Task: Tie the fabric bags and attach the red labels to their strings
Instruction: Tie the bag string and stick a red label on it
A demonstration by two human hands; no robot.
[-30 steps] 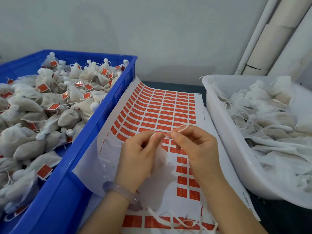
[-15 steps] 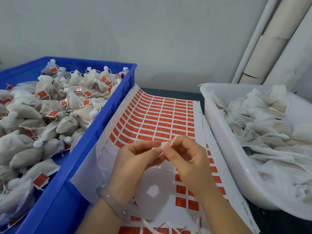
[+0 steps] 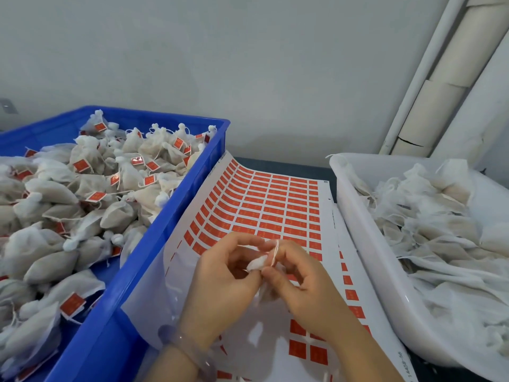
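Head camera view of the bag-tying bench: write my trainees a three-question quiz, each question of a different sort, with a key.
1. True or false: the tied white fabric bags in the blue plastic crate carry red paper labels.
2. The white sheet of red stickers lies: A) between the crate and the white plastic tub; B) inside the tub; C) on the wall.
3. Short answer: which of the two, left hand or right hand, pinches the small white fabric bag and its string?
Key: 1 true; 2 A; 3 both.
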